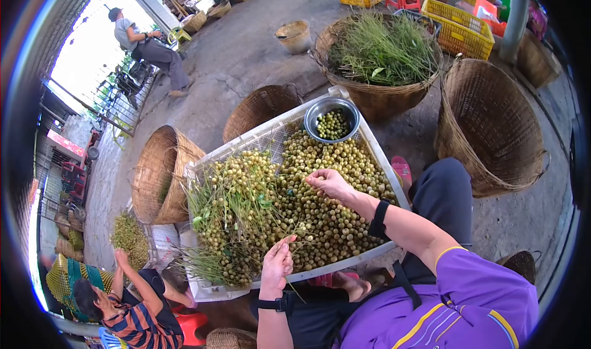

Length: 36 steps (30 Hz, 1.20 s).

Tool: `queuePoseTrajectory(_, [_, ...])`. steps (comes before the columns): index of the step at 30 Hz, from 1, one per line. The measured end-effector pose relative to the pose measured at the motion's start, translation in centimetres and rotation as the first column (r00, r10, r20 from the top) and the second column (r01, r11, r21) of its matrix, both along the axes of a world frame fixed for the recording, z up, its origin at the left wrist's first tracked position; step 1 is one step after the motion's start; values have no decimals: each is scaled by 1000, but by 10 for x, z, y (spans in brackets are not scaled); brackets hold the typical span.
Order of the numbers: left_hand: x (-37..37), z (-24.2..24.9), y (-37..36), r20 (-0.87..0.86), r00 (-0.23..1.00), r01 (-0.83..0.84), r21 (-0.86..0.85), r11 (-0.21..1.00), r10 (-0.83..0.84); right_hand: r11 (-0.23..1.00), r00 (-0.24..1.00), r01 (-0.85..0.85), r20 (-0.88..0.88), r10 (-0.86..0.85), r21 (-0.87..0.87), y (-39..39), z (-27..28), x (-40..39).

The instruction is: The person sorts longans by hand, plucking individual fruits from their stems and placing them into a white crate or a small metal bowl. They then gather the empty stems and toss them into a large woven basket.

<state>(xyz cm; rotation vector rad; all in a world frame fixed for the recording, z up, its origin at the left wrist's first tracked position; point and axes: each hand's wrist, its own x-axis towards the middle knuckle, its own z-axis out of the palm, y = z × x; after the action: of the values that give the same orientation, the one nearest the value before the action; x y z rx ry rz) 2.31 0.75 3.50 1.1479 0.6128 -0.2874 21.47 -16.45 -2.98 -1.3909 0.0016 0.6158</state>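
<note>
A white mesh-bottomed plastic tray lies before me. Loose small round yellow-brown fruits fill its right part, while bunches of the same fruit on green stems heap up on the left. My left hand is closed at the near edge, pinching a thin stem. Over the loose fruits, my right hand has its fingertips pressed together; whatever is between them is too small to make out. A metal bowl with smaller, greener fruits rests at the tray's far corner.
Wicker baskets surround the tray: a tall one at right, one heaped with green stems behind, another at left. A co-worker sits lower left beside a fruit pile. Another person sits farther back. Yellow crates stand behind.
</note>
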Motion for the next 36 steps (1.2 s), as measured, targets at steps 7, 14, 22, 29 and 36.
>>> queuePoseTrajectory(7, [0,12,11,80,996,-38,20,999,36,856,738,-38,563,372,-516,11,31,2])
queuePoseTrajectory(14, [2,5,21,129,992,20,-236,972,10,892,596,109,747,295,-439,11,44,-22])
queuePoseTrajectory(22, [5,0,13,118,993,70,-349,935,-30,829,833,-551,3,554,94,11,44,-57])
queuePoseTrajectory(29, [-2,-5,4,118,993,71,-372,926,-29,850,836,-402,-243,492,339,2,23,-69])
queuePoseTrajectory(36, [-6,-15,-8,176,984,50,-294,954,3,779,799,94,-514,312,620,-10,-2,-85])
